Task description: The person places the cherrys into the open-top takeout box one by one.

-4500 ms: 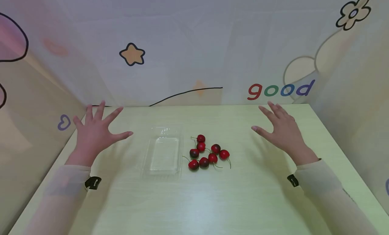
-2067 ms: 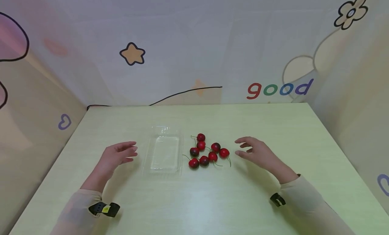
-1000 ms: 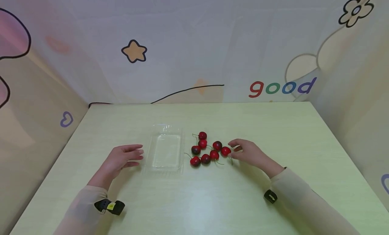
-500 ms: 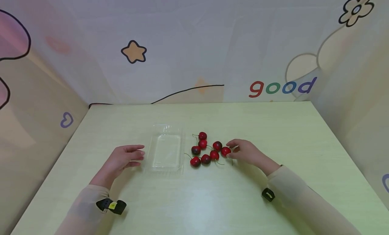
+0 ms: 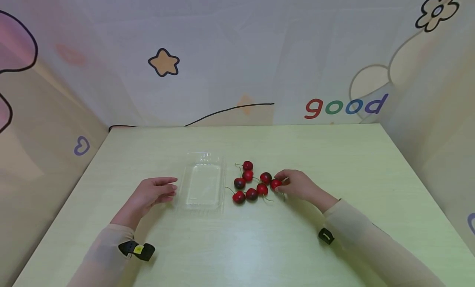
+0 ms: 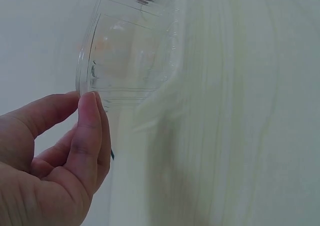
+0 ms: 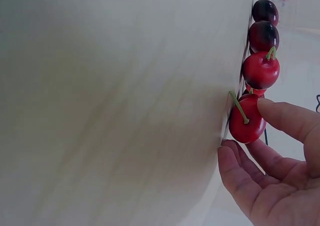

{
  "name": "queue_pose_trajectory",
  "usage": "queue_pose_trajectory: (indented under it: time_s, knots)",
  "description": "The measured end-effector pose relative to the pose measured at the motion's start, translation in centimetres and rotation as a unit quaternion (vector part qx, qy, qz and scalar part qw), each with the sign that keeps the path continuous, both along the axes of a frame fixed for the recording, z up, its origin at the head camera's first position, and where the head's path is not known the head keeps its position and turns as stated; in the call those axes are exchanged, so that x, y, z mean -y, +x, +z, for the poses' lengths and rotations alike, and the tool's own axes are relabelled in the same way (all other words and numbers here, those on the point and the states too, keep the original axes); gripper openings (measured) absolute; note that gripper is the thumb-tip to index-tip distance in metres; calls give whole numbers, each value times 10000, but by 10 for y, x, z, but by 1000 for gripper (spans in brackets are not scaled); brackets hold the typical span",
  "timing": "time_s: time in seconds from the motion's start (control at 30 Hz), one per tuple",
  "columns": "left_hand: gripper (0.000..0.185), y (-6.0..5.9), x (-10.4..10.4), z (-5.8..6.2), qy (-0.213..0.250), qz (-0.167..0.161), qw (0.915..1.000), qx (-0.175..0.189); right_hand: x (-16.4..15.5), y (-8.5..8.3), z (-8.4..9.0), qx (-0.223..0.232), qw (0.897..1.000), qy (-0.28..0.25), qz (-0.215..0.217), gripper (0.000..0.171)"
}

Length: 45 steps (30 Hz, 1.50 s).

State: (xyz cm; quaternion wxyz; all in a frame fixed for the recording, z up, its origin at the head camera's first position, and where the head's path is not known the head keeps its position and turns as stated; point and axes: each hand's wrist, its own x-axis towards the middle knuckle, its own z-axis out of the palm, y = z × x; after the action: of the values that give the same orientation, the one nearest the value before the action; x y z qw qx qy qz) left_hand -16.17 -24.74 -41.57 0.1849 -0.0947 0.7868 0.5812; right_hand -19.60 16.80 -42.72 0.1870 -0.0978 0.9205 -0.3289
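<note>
Right hand (image 5: 299, 186): grip pinches rightmost cherry (image 5: 276, 184) on surface (image 5: 334, 155).
Left hand (image 5: 150, 193): fingers relaxed, touching clear plastic tray (image 5: 202, 184).

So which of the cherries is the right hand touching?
The rightmost cherry of the cluster: the right hand has fingertips on it, apparently pinching. The other cherries lie untouched to its left.

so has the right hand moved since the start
Yes. The right hand has come down from the far right of the table toward the person and leftward, and its fingers now pinch the rightmost cherry of the cluster beside the clear tray.
</note>
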Motion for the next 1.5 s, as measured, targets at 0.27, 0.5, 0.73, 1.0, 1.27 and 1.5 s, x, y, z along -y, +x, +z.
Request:
queue_pose_trajectory:
  time_s: [0.27, 0.5, 0.73, 1.0, 1.27, 1.5]
  knots:
    - [49, -2, 1, -1, 148, 102, 9998, 102, 2, -2, -1, -64, 9999, 129, 56, 37]
    - [49, -2, 1, 0, 307, 85, 9994, 100, 2, -2, 0, -58, 9998, 148, 119, 36]
    - [49, -3, 1, 0, 383, 94, 9992, 111, 4, -1, 1, -3, 9998, 181, 88, 36]
    - [49, -3, 2, -2, 394, 108, 9991, 131, 2, -1, 4, 5, 9997, 244, 8, 38]
    - [48, -3, 2, -2, 394, 138, 9990, 174, -5, 0, 11, -51, 9998, 142, 117, 41]
    - [49, -3, 1, 0, 439, 148, 9988, 166, -9, -2, 21, -105, 9996, 40, 241, 41]
